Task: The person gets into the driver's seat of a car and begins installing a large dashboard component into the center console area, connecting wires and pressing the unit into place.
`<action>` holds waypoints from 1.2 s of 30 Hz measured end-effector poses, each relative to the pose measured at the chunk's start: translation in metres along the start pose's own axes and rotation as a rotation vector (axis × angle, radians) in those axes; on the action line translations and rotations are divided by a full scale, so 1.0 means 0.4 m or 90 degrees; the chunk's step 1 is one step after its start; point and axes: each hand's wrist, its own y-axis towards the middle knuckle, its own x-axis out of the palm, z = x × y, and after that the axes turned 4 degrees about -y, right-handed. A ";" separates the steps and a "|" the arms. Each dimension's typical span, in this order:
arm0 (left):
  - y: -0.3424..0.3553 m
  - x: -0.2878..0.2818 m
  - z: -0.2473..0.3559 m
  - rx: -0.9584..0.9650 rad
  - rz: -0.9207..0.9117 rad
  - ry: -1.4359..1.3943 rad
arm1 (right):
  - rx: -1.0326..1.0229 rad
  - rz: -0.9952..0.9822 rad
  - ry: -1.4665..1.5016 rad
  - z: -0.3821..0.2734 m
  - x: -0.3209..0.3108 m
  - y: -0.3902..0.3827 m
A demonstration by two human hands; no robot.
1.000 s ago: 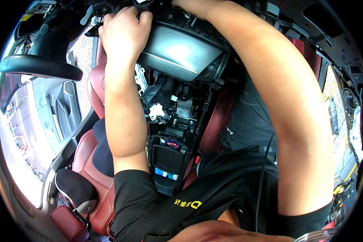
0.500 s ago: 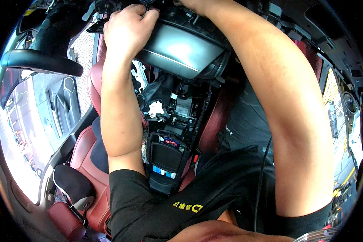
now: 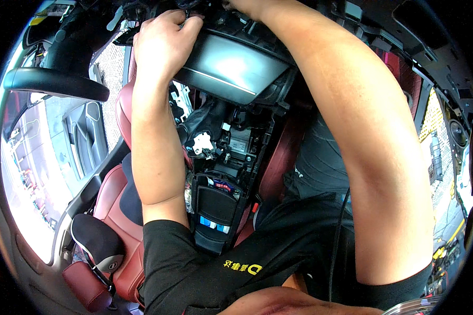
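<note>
My left hand (image 3: 165, 39) is at the far left corner of a glossy grey panel (image 3: 231, 65) on the opened dashboard. Its fingers curl over behind the panel's top edge, with the thumb bent in toward them; what they grip is hidden. My right hand (image 3: 247, 7) reaches to the far edge of the view, beyond the panel's top. Most of its fingers are cut off or in shadow, among dark dashboard parts (image 3: 247, 26). Below the panel lies the stripped centre console (image 3: 242, 142), with bare brackets and wiring. A white plastic piece (image 3: 202, 143) sits beside a dark gear-lever boot (image 3: 207, 118).
The steering wheel (image 3: 55, 83) stands at the left. A red seat (image 3: 115, 194) with a black cushion (image 3: 94, 239) is at the lower left. An open console bin (image 3: 218, 205) holds small packets. A black cable (image 3: 339, 236) hangs in front of my shirt.
The view has shifted slightly, and the panel sits a little further left in it. My left hand appears slightly lower, my right arm slightly further left. Both hands keep much the same places.
</note>
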 end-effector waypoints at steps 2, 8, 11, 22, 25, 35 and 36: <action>0.011 0.004 0.013 -0.007 -0.023 -0.007 | 0.006 0.008 -0.011 0.013 -0.007 0.003; -0.011 -0.010 0.003 -0.022 -0.021 0.021 | -0.073 0.018 -0.147 -0.008 0.031 0.009; -0.012 -0.012 0.006 -0.034 -0.033 0.010 | -0.208 0.079 -0.385 0.000 0.027 -0.100; 0.004 -0.006 -0.003 -0.020 -0.053 -0.006 | -0.374 0.365 -0.267 0.150 0.126 -0.503; 0.009 -0.003 0.002 -0.030 -0.041 -0.033 | -0.312 0.310 -0.138 0.195 0.179 -0.503; 0.020 0.019 -0.023 -0.069 0.008 -0.036 | -0.369 0.151 0.229 0.223 0.193 -0.444; 0.022 0.020 -0.026 -0.065 0.014 -0.039 | -0.364 0.143 0.244 0.218 0.192 -0.441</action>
